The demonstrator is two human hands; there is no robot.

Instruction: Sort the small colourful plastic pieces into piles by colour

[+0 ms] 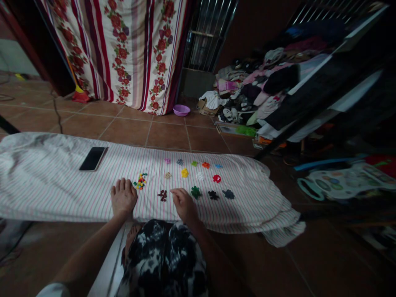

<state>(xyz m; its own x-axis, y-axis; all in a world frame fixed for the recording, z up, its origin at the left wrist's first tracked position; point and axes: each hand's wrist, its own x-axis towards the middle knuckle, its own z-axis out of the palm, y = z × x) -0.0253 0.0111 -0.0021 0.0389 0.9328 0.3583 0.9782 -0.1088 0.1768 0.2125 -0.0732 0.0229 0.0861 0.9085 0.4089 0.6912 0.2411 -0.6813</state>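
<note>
My left hand (123, 199) lies flat on the striped cloth, fingers stretched out. Just beyond its fingertips to the right is a mixed pile of small coloured pieces (141, 181). My right hand (185, 205) is closed, thumb and forefinger together, between the dark red pieces (162, 195) and the dark green pieces (196, 192); whatever it may hold is hidden. Other small clusters sit apart by colour, among them yellow (185, 173), white (200, 176), red (216, 178), black (213, 195), dark grey (228, 194) and orange (206, 165).
A phone (93, 159) lies on the striped cloth (62, 185) to the left. Beyond, on the tiled floor, are a purple basin (181, 110), a flowered curtain (133, 53) and a heap of clothes (247, 86). A dark bar crosses at right.
</note>
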